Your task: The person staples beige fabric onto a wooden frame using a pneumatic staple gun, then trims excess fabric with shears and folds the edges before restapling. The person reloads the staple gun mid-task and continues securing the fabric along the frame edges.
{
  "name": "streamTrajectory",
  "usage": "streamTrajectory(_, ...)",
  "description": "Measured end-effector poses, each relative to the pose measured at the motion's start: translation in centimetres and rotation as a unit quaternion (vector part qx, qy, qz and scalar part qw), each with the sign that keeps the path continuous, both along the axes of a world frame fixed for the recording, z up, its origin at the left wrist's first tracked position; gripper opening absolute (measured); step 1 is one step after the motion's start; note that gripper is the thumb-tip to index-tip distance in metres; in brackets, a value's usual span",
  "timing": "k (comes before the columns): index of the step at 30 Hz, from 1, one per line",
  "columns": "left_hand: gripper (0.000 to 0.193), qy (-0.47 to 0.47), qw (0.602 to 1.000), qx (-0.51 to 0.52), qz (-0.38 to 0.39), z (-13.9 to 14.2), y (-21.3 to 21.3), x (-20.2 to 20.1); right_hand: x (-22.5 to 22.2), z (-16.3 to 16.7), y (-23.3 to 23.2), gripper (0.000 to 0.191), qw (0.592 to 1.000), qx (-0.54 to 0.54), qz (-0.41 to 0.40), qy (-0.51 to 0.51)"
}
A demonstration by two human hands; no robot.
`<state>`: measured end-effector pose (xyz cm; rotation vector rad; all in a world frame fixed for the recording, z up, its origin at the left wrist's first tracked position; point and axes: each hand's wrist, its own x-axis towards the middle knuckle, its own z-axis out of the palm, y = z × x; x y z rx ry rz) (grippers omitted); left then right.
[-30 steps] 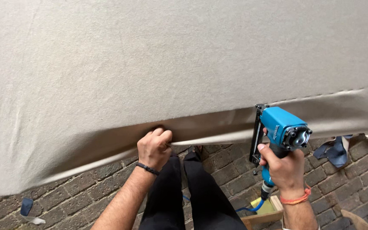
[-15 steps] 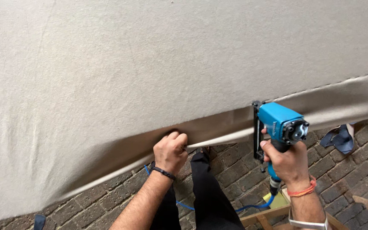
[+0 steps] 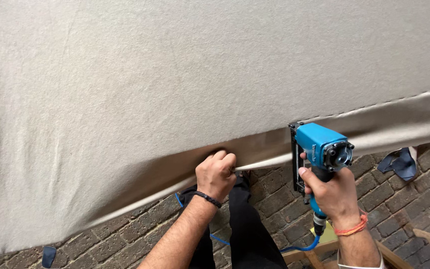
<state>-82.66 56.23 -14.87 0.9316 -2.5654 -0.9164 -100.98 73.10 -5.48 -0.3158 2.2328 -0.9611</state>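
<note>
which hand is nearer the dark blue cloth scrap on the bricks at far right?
Right. The right hand, gripping the blue staple gun, is just left of the blue cloth scrap. The left hand pinches the beige fabric's edge farther left, near frame centre.

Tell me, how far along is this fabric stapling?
Done, it seems: to the right of the stapler, the fabric edge shows a dotted line that may be staples. In hand: the left hand pulls the edge taut while the right hand holds the stapler against it. Left: the edge to the left hangs loose and wavy above the brick floor.
</note>
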Motion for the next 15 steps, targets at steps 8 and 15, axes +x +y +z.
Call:
streamTrajectory(8,0.016,0.025,1.0,0.013,0.005,0.0,-0.1,0.4,3.4,-0.7,-1.6,0.032,1.0,-0.019,0.005,-0.006)
streamTrajectory(15,0.015,0.038,0.999,0.02,0.006,-0.2,-0.2,0.8,4.9,-0.4,-2.7,0.031,1.0,-0.005,-0.011,-0.012)
